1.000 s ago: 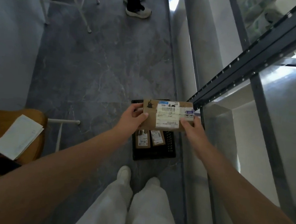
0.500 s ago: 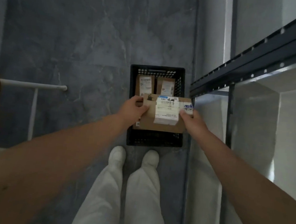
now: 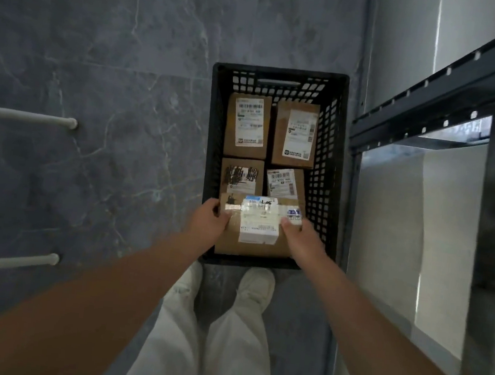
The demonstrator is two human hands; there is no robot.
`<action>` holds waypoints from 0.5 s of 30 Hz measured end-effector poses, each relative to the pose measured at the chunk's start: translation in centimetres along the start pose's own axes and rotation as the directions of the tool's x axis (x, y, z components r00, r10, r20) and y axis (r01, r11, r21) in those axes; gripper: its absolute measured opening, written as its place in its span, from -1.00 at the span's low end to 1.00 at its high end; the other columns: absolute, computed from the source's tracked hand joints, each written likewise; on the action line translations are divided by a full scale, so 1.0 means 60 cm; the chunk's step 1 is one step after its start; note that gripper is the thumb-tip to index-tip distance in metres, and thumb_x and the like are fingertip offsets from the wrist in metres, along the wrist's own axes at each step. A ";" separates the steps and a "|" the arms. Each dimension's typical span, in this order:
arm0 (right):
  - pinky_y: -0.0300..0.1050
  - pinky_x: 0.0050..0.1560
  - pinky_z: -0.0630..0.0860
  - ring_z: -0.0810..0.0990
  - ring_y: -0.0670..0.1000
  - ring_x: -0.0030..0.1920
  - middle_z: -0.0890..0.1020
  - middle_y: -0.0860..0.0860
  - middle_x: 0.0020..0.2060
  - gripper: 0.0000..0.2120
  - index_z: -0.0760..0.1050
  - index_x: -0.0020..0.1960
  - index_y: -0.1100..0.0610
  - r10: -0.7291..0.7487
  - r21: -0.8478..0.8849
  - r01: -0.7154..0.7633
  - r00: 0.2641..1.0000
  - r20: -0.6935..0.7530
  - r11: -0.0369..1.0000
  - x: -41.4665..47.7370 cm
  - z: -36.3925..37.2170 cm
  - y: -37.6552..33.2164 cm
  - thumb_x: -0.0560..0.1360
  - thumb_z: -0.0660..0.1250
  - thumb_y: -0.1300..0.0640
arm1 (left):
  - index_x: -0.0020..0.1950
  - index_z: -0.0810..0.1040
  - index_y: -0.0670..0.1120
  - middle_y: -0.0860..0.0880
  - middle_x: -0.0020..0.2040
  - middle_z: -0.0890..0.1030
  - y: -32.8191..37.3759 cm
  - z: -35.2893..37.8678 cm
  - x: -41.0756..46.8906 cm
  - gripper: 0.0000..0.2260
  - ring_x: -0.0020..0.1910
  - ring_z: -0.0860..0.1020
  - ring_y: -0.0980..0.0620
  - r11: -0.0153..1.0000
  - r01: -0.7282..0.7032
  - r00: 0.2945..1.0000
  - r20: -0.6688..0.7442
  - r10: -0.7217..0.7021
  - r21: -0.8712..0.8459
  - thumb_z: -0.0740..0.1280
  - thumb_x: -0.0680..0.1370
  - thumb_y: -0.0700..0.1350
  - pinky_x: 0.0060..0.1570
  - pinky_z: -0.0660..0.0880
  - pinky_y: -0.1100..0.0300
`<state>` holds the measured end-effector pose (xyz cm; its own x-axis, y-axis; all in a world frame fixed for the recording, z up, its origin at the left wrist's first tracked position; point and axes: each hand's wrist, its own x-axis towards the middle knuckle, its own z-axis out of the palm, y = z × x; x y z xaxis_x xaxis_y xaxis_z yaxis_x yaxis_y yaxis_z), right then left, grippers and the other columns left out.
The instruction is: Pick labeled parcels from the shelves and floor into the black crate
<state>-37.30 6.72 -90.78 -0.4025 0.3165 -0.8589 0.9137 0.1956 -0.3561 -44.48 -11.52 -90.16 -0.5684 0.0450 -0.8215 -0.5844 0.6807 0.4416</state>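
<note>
**Parcel held crosswise over the near end of the crate**

Off to the left a white rail frame (image 3: 24, 116) stood on the grey floor, well apart from the work. Next came the left hand (image 3: 209, 223), its fingers curled round the left short end of the held parcel (image 3: 259, 225). That brown labeled box sat between the two hands, label up. Its long axis ran left to right, square across the narrow width of the black crate (image 3: 338, 166), whose own length ran away from the person's feet.

The box was at the crate's near end, and from where I stood it covered the near edges of the two nearer parcels (image 3: 241, 176) lying inside. The two farther parcels (image 3: 296, 134) lay beyond them. I could not tell whether the box touched those below it.

The right hand (image 3: 302, 239) clamped the right short end, thumb on top beside the label, close to the crate's right wall. Neither hand was nearer than the other; each had one end. To my eye the move ahead was straight down, and the box nearly spanned the crate, so the knuckles had little room at the walls. Just beside the crate on the right stood the dark metal shelf rack (image 3: 433, 94).
</note>
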 end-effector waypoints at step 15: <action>-0.08 0.15 0.46 0.54 0.00 0.16 0.56 -0.03 0.11 -0.72 0.35 0.28 0.08 0.022 0.091 -0.022 1.000 -0.007 0.996 0.045 0.049 0.068 0.60 0.28 0.20 | 0.42 0.34 -0.05 0.05 0.16 0.54 -0.073 0.057 0.029 -0.58 0.10 0.53 0.04 1.000 0.000 0.998 -0.064 0.000 0.007 0.23 0.59 -0.34 0.05 0.51 0.13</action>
<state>-34.51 5.65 -95.63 -0.3824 0.3270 -0.8642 0.9235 0.1030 -0.3696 -40.95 -11.91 -94.75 -0.6048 -0.0021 -0.7964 -0.5804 0.6858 0.4390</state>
